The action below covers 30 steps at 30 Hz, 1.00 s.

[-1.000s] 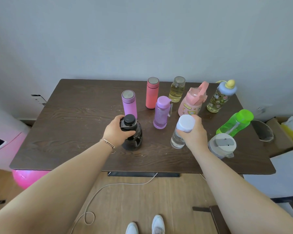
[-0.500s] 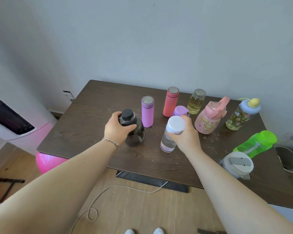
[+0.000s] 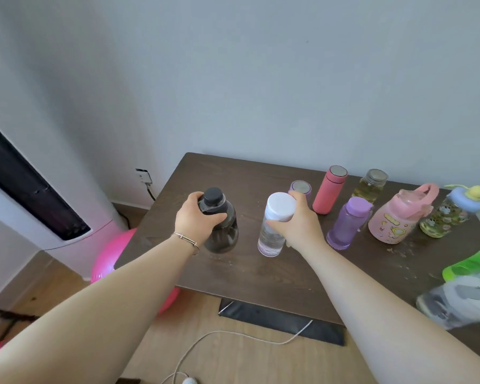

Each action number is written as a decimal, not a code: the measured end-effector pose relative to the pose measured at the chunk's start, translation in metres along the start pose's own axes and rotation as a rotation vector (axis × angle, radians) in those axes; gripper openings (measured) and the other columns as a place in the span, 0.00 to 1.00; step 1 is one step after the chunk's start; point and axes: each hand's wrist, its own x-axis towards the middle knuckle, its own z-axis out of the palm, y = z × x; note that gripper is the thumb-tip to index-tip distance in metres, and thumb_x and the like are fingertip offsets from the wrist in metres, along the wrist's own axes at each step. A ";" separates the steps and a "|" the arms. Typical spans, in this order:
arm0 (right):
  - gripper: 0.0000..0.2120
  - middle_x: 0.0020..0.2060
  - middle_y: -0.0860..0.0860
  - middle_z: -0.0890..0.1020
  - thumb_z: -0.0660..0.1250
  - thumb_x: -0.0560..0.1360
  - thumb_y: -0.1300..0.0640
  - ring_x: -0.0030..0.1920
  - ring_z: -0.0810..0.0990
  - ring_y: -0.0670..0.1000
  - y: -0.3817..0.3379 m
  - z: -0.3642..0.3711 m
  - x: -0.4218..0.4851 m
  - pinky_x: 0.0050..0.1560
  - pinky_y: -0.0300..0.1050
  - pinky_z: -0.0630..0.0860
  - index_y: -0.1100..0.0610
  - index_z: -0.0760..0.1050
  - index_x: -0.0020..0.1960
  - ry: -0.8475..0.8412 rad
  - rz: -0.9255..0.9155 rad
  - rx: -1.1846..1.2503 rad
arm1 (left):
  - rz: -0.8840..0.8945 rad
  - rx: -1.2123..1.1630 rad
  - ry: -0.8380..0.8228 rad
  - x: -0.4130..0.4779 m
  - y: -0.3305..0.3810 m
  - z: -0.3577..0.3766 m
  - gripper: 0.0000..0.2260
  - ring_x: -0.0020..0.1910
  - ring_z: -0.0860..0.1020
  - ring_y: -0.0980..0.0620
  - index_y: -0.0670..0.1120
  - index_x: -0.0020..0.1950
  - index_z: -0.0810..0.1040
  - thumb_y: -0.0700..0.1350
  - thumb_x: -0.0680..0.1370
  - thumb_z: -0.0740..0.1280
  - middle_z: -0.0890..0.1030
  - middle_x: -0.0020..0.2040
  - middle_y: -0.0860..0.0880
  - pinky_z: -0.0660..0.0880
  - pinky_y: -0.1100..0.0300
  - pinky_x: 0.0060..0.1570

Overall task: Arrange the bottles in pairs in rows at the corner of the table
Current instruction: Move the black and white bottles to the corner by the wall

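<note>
Bottles: dark bottle (image 3: 222,228) and clear white-capped bottle (image 3: 273,225) stand side by side, apart, on the table's (image 3: 283,275) left part.
Left hand (image 3: 198,221): grip clamped round the dark bottle's neck.
Right hand (image 3: 299,227): grip clamped under the white cap.
Others: purple bottle (image 3: 348,223), pink flask (image 3: 330,189) stand further right.

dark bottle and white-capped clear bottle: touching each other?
Apart. The head view shows bare table between the dark bottle and the clear bottle.

dark matt wood-grain table (image 3: 275,275), glossy smoky plastic bottle (image 3: 223,231), clear bottle (image 3: 270,239) with matt white cap.
</note>
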 end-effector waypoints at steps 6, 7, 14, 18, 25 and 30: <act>0.38 0.60 0.48 0.77 0.80 0.74 0.55 0.60 0.83 0.62 -0.051 0.051 0.007 0.61 0.59 0.84 0.48 0.65 0.79 0.082 0.056 0.046 | 0.036 0.014 -0.092 0.051 -0.030 -0.052 0.33 0.55 0.77 0.49 0.52 0.67 0.70 0.52 0.65 0.78 0.79 0.58 0.53 0.75 0.56 0.55; 0.38 0.60 0.48 0.77 0.80 0.75 0.56 0.63 0.83 0.62 -0.058 0.057 0.009 0.62 0.58 0.84 0.48 0.65 0.79 0.097 0.063 0.054 | 0.045 0.019 -0.107 0.059 -0.034 -0.059 0.33 0.55 0.77 0.49 0.52 0.67 0.70 0.52 0.65 0.78 0.79 0.58 0.54 0.74 0.56 0.55; 0.38 0.70 0.53 0.79 0.79 0.76 0.55 0.59 0.77 0.56 -0.090 0.087 0.034 0.44 0.46 0.78 0.48 0.64 0.79 0.161 0.110 0.094 | 0.107 0.048 -0.153 0.107 -0.046 -0.085 0.32 0.54 0.77 0.50 0.53 0.66 0.70 0.52 0.65 0.77 0.79 0.57 0.54 0.72 0.59 0.52; 0.38 0.71 0.53 0.78 0.80 0.76 0.55 0.64 0.78 0.57 -0.101 0.095 0.056 0.54 0.49 0.79 0.48 0.64 0.80 0.159 0.096 0.092 | 0.096 0.028 -0.141 0.136 -0.046 -0.086 0.34 0.57 0.77 0.49 0.51 0.68 0.70 0.53 0.65 0.78 0.79 0.59 0.52 0.73 0.58 0.54; 0.38 0.70 0.54 0.78 0.80 0.76 0.57 0.59 0.79 0.59 -0.107 0.109 0.112 0.60 0.50 0.79 0.49 0.65 0.79 0.112 0.077 0.101 | 0.037 0.000 -0.098 0.187 -0.045 -0.073 0.33 0.57 0.77 0.49 0.51 0.67 0.70 0.52 0.65 0.78 0.79 0.59 0.52 0.73 0.57 0.54; 0.38 0.62 0.50 0.76 0.79 0.74 0.56 0.56 0.85 0.66 -0.113 0.121 0.160 0.60 0.62 0.86 0.47 0.64 0.78 0.032 0.083 0.071 | 0.008 0.001 -0.055 0.226 -0.041 -0.063 0.31 0.50 0.74 0.53 0.51 0.66 0.71 0.50 0.66 0.78 0.78 0.56 0.54 0.69 0.61 0.49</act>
